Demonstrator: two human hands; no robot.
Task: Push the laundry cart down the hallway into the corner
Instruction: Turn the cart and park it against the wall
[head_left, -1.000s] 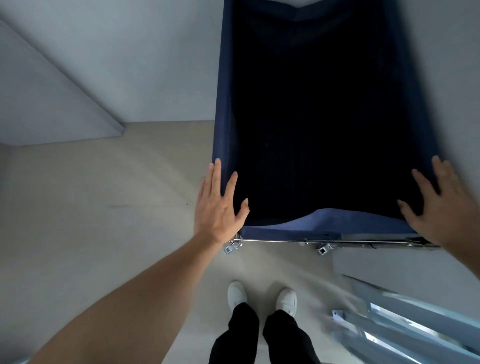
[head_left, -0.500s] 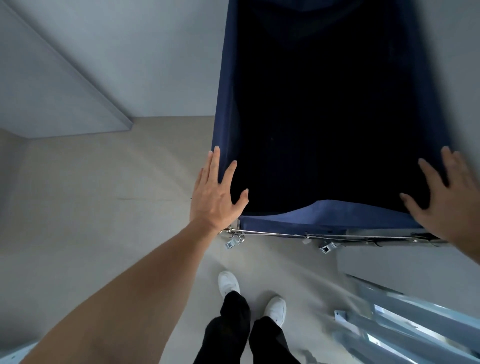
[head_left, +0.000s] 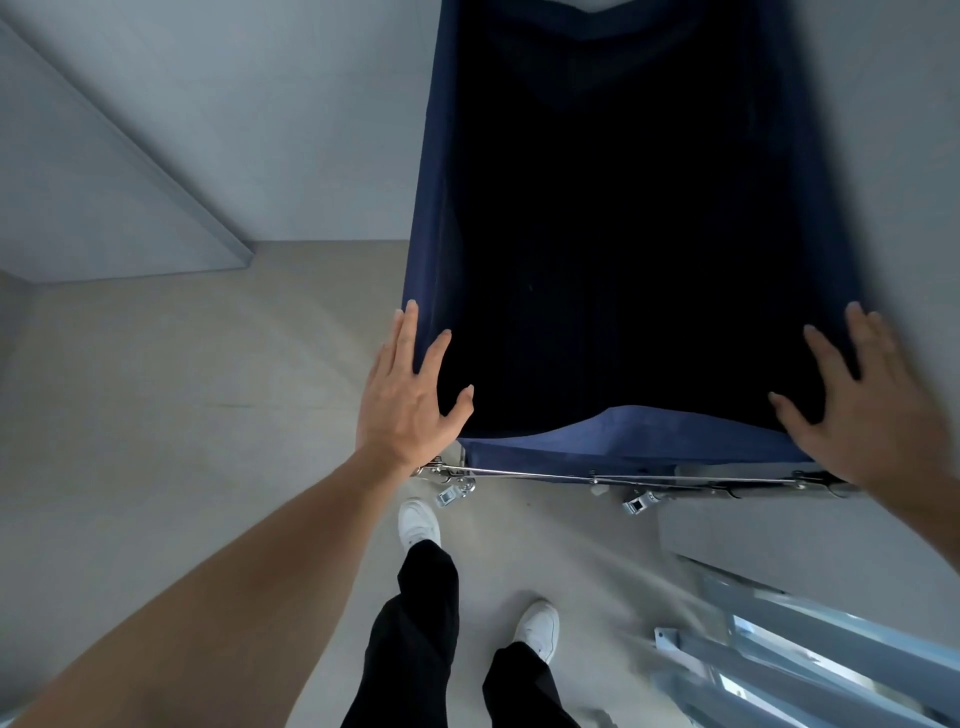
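The laundry cart (head_left: 613, 447) is a deep navy fabric bin on a chrome frame, seen from above; its inside is dark and shows nothing. My left hand (head_left: 408, 400) lies flat on the near left corner of the rim, fingers spread, thumb over the inner edge. My right hand (head_left: 862, 410) presses flat on the near right corner in the same way. Neither hand is curled around the rim. The chrome bar (head_left: 597, 475) and two small casters show just below the fabric's near edge.
Grey walls meet in a corner ahead of the cart, with a wall edge (head_left: 228, 254) jutting in from the left. A metal-framed glass panel (head_left: 810, 654) stands at the lower right. My white shoes (head_left: 418, 522) step on the beige floor (head_left: 208, 415) behind the cart.
The cart has rolled forward along the right wall with both hands staying on its near corners. My feet have stepped, the left foot now ahead of the right.
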